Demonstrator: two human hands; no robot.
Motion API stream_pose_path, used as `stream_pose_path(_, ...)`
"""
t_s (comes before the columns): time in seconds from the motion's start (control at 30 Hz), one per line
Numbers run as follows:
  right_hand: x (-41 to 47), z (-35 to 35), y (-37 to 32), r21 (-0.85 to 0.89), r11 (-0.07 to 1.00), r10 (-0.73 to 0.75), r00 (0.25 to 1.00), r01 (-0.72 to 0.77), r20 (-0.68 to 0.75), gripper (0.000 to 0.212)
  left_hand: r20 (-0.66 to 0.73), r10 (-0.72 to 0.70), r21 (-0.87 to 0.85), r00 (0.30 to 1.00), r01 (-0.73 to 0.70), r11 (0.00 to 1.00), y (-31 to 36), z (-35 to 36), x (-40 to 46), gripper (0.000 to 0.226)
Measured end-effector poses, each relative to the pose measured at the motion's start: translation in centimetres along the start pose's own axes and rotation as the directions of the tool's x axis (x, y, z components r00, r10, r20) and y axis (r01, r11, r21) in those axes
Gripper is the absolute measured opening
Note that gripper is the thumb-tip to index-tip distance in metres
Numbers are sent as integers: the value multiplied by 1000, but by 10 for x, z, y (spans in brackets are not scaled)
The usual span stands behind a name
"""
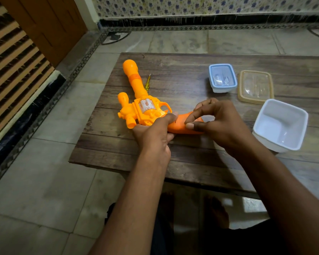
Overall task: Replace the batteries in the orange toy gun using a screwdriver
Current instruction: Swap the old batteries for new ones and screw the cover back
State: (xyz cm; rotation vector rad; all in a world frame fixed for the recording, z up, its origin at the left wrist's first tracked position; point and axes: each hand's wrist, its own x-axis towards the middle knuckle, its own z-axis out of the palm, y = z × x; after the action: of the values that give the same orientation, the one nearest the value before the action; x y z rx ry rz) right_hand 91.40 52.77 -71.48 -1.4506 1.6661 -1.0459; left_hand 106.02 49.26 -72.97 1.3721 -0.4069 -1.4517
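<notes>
The orange toy gun [136, 100] lies flat on the low wooden table [191, 74], barrel pointing away to the far left. My left hand [155, 137] grips the gun where the body meets the handle, thumb on top. My right hand [217, 120] curls over the orange handle [180, 126], with thumb and fingertips pinching at its upper face. A yellow-handled screwdriver [148, 82] lies on the table just right of the barrel, mostly hidden behind it. No batteries are visible.
A small blue-lidded container [222, 78] stands at the far middle of the table. Beside it lies a beige-rimmed clear lid [255, 87]. An open white tub [280, 124] stands at the right. Tiled floor surrounds the table, and my feet show under its near edge.
</notes>
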Motion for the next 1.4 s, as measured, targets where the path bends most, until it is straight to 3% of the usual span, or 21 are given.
stream_pose_path(0.1,-1,0,0,82,997,11,1000,-13,25,19,7,3,2,1000,-3,1000,0,0,-1,59)
stream_pose_path(0.5,-1,4,-3,183,982,31,995,-47,90,20,-11,17,-37,1000,-18,999,-2,1,3,77)
stream_pose_path(0.77,2,5,1,126,990,55,997,-62,59,26,-11,7,4,1000,-7,1000,0,1,0,61)
stream_pose_path(1.1,3,-1,-1,-123,991,-34,997,42,69,26,-18,-7,9,1000,7,1000,1,1,1,66)
stream_pose_path(1.4,1,0,-3,-139,989,-32,998,39,56,22,-26,-5,3,1000,5,1000,0,1,3,76)
